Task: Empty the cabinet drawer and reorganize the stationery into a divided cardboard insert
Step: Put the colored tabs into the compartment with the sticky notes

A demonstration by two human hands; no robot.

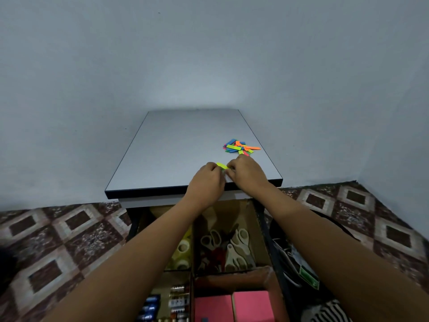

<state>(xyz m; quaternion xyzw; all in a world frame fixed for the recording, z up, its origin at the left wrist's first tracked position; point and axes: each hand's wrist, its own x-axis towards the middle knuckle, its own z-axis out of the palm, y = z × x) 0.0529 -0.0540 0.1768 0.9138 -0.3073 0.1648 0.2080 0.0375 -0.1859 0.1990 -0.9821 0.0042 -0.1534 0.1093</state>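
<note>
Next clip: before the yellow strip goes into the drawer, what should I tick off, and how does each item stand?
1. Grip on yellow strip by left hand and right hand: ok, both pinch it.
2. Access to cardboard insert: ok, uncovered.
3. Free compartment for strips: cannot tell, partly hidden.
4. Remaining pile of strips gathered: not ok, loose heap on cabinet top.
5. Visible scissors inside one compartment: ok.

The left hand [206, 180] and right hand [248, 173] are meeting on the cabinet top [181, 140], pinching a strip [222, 165] between them. A pile of strips [240, 147] is lying just beyond the right hand. Beneath the forearms, the divided insert [192, 249] is holding tape rolls [183, 248] left of scissors [234, 247].
</note>
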